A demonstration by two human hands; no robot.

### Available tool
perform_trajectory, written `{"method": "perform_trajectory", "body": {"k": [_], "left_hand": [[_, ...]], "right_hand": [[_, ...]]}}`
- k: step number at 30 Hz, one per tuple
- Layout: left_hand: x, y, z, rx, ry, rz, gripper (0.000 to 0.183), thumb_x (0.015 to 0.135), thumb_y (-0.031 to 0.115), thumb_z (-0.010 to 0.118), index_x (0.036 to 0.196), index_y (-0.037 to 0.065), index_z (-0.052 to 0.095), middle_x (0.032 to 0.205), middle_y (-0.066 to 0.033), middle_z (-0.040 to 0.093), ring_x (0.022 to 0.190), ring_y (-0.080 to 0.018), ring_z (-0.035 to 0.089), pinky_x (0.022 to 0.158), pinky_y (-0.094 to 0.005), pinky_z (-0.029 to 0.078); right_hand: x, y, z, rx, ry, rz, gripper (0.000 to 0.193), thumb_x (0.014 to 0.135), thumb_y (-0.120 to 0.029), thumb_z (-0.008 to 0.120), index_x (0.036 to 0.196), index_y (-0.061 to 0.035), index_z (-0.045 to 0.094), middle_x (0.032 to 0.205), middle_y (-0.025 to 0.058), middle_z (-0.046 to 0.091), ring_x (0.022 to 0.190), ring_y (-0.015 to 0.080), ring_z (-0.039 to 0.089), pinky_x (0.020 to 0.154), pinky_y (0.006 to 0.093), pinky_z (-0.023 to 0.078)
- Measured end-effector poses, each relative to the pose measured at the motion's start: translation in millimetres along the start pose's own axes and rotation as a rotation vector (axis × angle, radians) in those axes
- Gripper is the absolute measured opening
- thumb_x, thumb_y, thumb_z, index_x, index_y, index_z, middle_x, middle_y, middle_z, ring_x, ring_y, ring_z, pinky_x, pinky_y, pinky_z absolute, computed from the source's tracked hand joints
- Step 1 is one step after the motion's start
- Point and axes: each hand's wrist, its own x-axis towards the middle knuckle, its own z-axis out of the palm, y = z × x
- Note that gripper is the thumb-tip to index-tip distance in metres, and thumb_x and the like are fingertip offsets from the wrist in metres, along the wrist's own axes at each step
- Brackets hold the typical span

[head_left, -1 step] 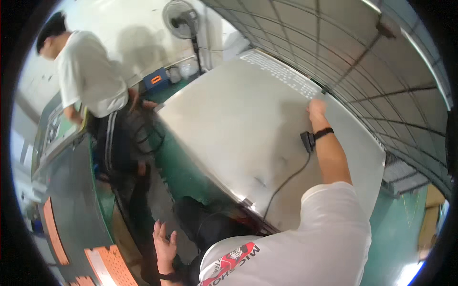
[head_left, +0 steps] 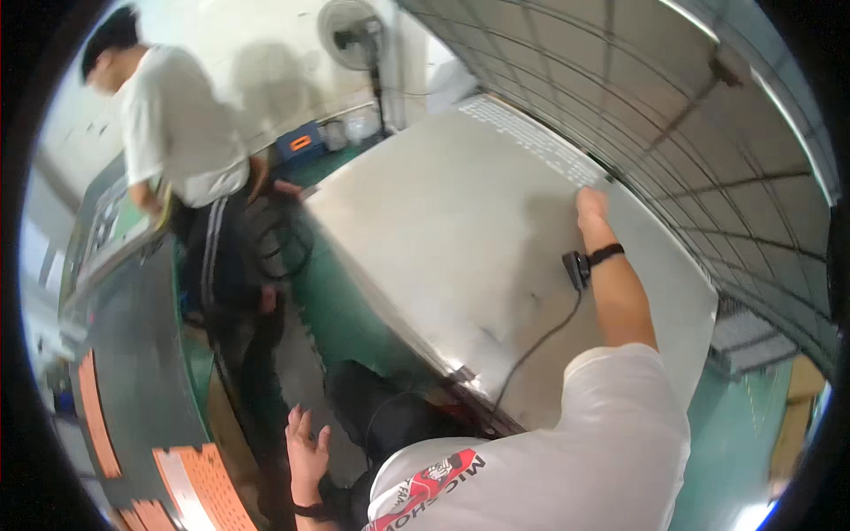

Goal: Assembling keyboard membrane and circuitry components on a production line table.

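Observation:
My right hand [head_left: 591,205] reaches across a broad pale metal surface [head_left: 425,212] to its far edge. Its fingers are curled, and whatever they may hold is hidden. Just beyond it lie rows of small white marks [head_left: 531,137]; whether they are holes or flat pieces I cannot tell. On my right wrist sits a black strap with a small black device [head_left: 576,269], its cable trailing over the metal. My left hand [head_left: 307,451] hangs low beside my leg, fingers apart and holding nothing.
A wire mesh panel [head_left: 655,115] slopes up along the far right edge. At left, a person [head_left: 181,124] bends over a frame on a dark bench [head_left: 133,354] bearing orange perforated strips [head_left: 199,482]. A fan [head_left: 351,37] and blue toolbox [head_left: 299,143] stand behind.
The whole view has shifted slightly, so the person, fan and far edge sit a little farther right. Both my hands keep nearly the same pose.

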Motion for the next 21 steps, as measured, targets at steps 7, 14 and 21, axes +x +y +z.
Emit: {"method": "perform_trajectory", "body": {"k": [7,14,21], "left_hand": [[-36,-17,-17,-0.129,0.096,0.241,0.039,0.08,0.021,0.065,0.11,-0.003,0.057,0.12,-0.0232,0.055,0.111,-0.0385,0.052,0.093,-0.0429,0.043],[-103,6,-28,-0.265,0.322,0.478,0.02,0.081,0.021,0.061,0.081,0.002,0.057,0.08,-0.0115,0.057,0.079,-0.0328,0.057,0.069,-0.0425,0.045],[-177,-6,-37,-0.272,0.762,0.367,0.018,0.081,0.017,0.062,0.071,0.003,0.058,0.076,-0.0101,0.058,0.072,-0.0287,0.057,0.066,-0.0408,0.045]], "right_hand": [[-265,-203,77,0.117,-1.025,-0.34,0.029,0.088,-0.024,0.055,0.108,-0.0034,0.057,0.09,0.0031,0.058,0.08,0.0119,0.054,0.068,0.0254,0.044],[-649,-277,73,0.182,-1.884,-1.309,0.027,0.083,-0.016,0.063,0.102,0.0023,0.06,0.09,0.0079,0.064,0.083,0.0137,0.059,0.075,0.0279,0.047],[-927,-230,-85,0.146,-2.504,-1.789,0.045,0.081,-0.036,0.059,0.099,0.0046,0.063,0.095,0.0226,0.065,0.091,0.0309,0.063,0.081,0.036,0.049]]}}
